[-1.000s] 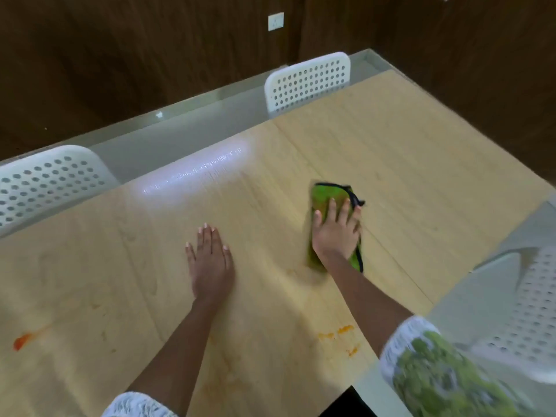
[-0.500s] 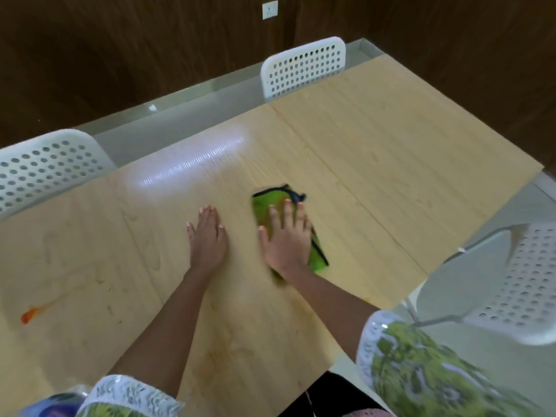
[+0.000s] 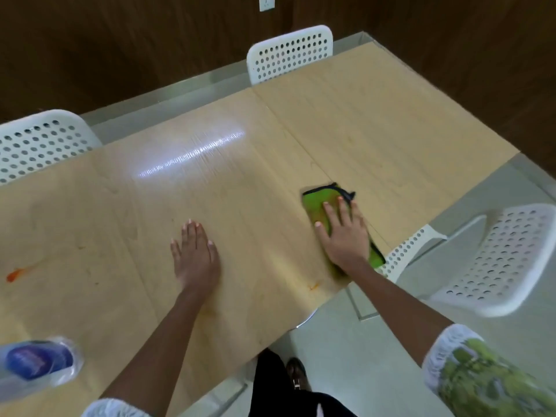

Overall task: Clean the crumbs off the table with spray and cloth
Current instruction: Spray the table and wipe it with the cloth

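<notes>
The right hand (image 3: pixel 344 236) presses flat on the cloth (image 3: pixel 319 206) at 3 o'clock, close to the table's (image 3: pixel 376 130) near edge. The left hand (image 3: pixel 195 257) lies flat, released, centre. Bare tabletop stretches toward 12 and 1 o'clock. An orange smear (image 3: pixel 16 273) sits at 9 o'clock.

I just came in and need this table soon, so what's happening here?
A person is wiping the wooden table. The right hand presses a green cloth flat near the table's right edge, while the left hand rests flat on the wood. An orange smear at far left and a small orange mark near the front edge remain. A spray bottle lies at bottom left.
</notes>
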